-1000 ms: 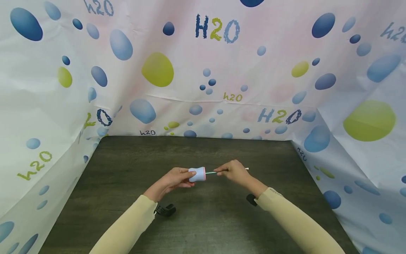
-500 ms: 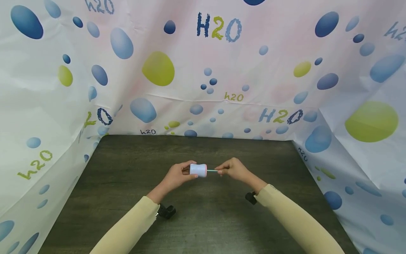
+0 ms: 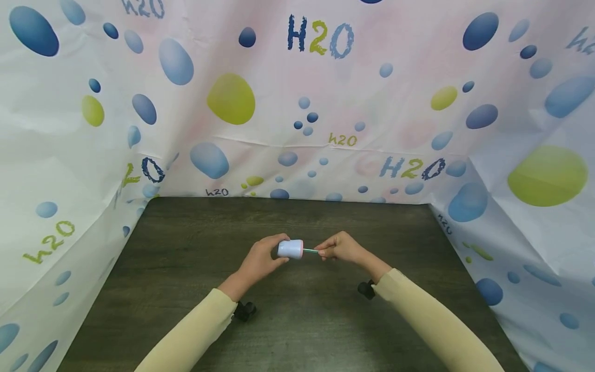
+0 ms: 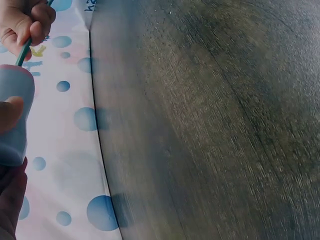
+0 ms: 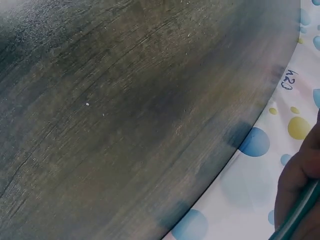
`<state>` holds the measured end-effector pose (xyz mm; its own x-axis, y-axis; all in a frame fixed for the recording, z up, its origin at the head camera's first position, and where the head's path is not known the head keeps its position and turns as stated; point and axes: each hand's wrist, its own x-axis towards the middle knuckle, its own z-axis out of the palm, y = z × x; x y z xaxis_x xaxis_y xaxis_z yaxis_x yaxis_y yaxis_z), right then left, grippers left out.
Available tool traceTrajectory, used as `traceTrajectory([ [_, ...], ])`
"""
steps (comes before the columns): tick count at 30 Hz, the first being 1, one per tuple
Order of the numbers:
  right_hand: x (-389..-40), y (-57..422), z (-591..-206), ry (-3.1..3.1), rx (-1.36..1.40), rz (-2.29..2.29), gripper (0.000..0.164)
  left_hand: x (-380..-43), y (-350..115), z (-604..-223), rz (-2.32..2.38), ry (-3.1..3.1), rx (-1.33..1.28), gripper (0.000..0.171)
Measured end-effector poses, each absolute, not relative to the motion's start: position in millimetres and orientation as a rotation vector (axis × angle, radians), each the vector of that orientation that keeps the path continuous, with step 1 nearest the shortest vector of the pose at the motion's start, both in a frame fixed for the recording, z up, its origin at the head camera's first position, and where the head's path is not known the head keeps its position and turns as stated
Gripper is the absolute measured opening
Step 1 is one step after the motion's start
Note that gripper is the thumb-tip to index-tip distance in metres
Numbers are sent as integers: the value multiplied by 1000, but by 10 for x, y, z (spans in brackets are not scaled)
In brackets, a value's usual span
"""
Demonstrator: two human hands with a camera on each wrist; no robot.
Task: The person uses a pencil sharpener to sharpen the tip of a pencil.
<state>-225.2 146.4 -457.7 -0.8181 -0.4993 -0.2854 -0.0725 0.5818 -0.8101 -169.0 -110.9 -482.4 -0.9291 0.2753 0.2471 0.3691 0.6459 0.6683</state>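
A light-blue pencil sharpener (image 3: 290, 249) with a narrowed waist and a pink rim lies sideways in the air over the table. My left hand (image 3: 257, 262) grips it from the left, fingers above and thumb below. In the left wrist view, part of the sharpener (image 4: 15, 115) shows at the left edge with the thumb across it. A thin green pencil (image 3: 310, 250) meets the pink end. My right hand (image 3: 343, 248) pinches the pencil close to the sharpener; the hand hides its rear part. The right wrist view catches the pencil (image 5: 299, 212) at the lower right corner.
The dark wood-grain table (image 3: 297, 320) spreads beneath both hands. A white sheet (image 3: 260, 139) with blue and green spots and H2O lettering rises along its back and sides. A dark wrist camera (image 3: 245, 311) sits below the left wrist, another camera (image 3: 366, 289) below the right.
My left hand has turned about the sharpener: the thumb, earlier across its front, now lies at its lower edge. The right hand stays nearly in place on the pencil.
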Motion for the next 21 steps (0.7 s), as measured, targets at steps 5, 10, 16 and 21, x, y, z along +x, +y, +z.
traceTrajectory([
  [5, -2204, 1475, -4584, 2335, -482, -1218, 23, -1684, -1094, -4813, -1214, -2704, -519, 46],
  [10, -2168, 1475, -4585, 2383, -483, -1234, 23, -1705, -1143, -4769, -1545, -2681, -496, 48],
  [16, -2093, 1482, -4528, 2517, -502, -1161, 22, -1812, -1207, -4719, -1983, -2625, -236, 44],
  [21, -2041, 1472, -4501, 2624, -627, -1078, 22, -1883, -1262, -4721, -2297, -2735, 145, 62],
])
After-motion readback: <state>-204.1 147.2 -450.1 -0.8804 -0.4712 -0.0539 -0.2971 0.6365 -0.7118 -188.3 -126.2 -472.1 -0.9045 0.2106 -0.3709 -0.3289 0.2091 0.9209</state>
